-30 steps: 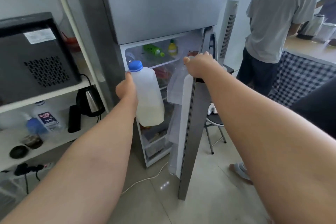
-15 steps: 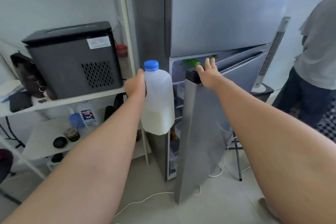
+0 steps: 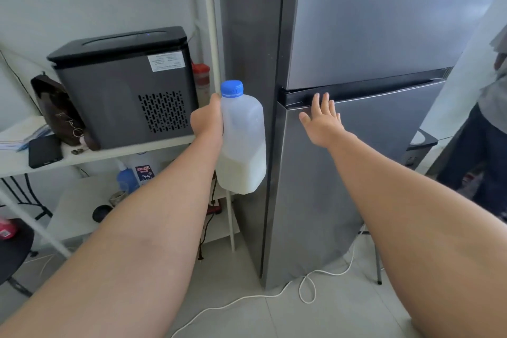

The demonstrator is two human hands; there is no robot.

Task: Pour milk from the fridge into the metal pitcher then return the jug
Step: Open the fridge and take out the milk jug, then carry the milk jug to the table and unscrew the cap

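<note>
We see the left hand grasping the milk jug upright by its handle side, just left of the fridge. The right hand lies flat with fingers straight against the closed lower fridge door, near its top edge.

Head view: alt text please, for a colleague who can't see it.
Left hand grips a capped milk jug, about a third full, beside a shut fridge. Right hand lies flat on its lower door.
</note>
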